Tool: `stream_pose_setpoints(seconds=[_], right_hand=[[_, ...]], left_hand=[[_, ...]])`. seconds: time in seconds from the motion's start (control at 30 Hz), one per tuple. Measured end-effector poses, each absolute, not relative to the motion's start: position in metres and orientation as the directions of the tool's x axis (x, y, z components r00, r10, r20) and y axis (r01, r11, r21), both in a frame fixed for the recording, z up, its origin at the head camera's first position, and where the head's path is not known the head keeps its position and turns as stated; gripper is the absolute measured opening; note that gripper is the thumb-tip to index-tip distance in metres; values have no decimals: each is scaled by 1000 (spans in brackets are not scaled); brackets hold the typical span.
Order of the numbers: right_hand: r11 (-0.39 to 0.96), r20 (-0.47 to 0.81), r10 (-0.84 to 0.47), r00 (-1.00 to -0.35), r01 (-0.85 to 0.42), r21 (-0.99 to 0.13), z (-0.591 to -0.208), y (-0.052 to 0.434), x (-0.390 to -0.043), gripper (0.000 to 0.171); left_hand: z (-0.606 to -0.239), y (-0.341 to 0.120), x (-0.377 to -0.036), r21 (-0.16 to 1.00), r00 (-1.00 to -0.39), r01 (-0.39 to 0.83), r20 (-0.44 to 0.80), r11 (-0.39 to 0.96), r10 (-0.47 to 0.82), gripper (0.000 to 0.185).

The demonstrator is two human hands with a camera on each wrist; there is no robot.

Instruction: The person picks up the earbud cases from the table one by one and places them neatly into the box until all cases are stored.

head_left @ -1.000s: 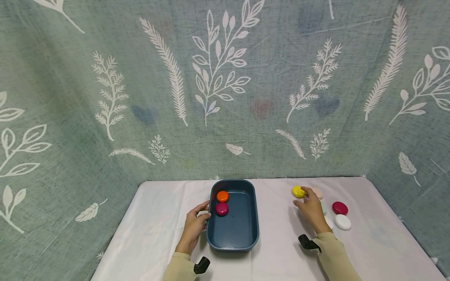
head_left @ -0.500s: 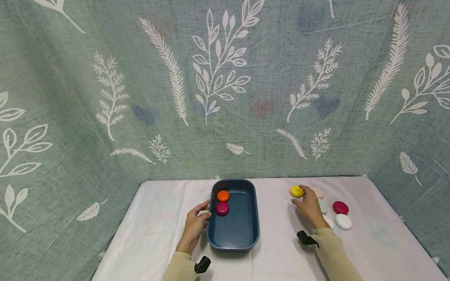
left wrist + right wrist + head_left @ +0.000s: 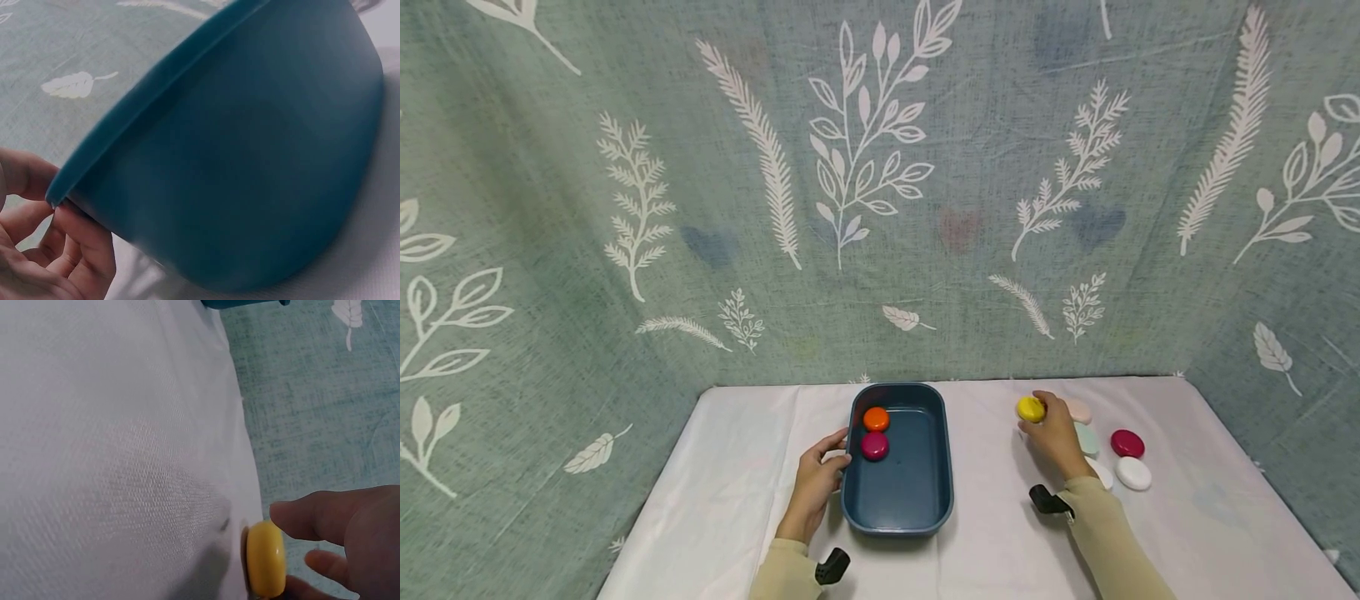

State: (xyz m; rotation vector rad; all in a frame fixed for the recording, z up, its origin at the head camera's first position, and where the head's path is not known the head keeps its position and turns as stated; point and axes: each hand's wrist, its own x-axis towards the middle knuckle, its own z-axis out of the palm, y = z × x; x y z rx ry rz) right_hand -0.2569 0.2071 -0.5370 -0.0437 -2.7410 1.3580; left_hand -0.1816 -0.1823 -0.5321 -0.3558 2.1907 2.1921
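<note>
At the left wall of a dark blue rectangular bin [image 3: 898, 508], my left hand [image 3: 812, 486] holds the rim, with fingers on both sides of it in the left wrist view. Inside the bin, an orange disc [image 3: 876, 418] and a magenta disc [image 3: 874, 446] lie along the left wall. My right hand [image 3: 1052, 435] pinches a glossy yellow disc [image 3: 1029, 409] between thumb and fingers. In the right wrist view the yellow disc [image 3: 266, 559] is low over the white cloth, with one digit at its upper edge and another partly hidden behind its lower end.
Right of my right hand lie a pale pink disc [image 3: 1078, 411], a pale green disc [image 3: 1086, 439], a crimson disc [image 3: 1127, 443] and a white disc [image 3: 1132, 473]. Another white disc [image 3: 1101, 473] is partly covered by my forearm. A leaf-patterned green curtain [image 3: 880, 250] encloses the cloth-covered table [image 3: 985, 533].
My right hand and the yellow disc have shifted slightly left, and the fingers have closed in around the disc. More of the pale green disc now shows. My left hand stays at the bin.
</note>
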Motion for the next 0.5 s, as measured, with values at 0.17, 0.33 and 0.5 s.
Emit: stream_pose_setpoints(seconds=[0.17,0.33,0.5], right_hand=[[612,74,54,-996,-26,-790,-538,204,-258,59],[618,96,39,-995,-52,-785,-539,202,-259,56],[630,106,13,-994,-74,-773,-540,200,-260,54]], left_hand=[[-533,-182,-182,984,-974,-177,-177,-13,-141,51],[-533,-182,-181,985,-975,-172,-172,-12,-141,51],[-532,-182,-181,985,-976,-171,-171,-13,-138,51]])
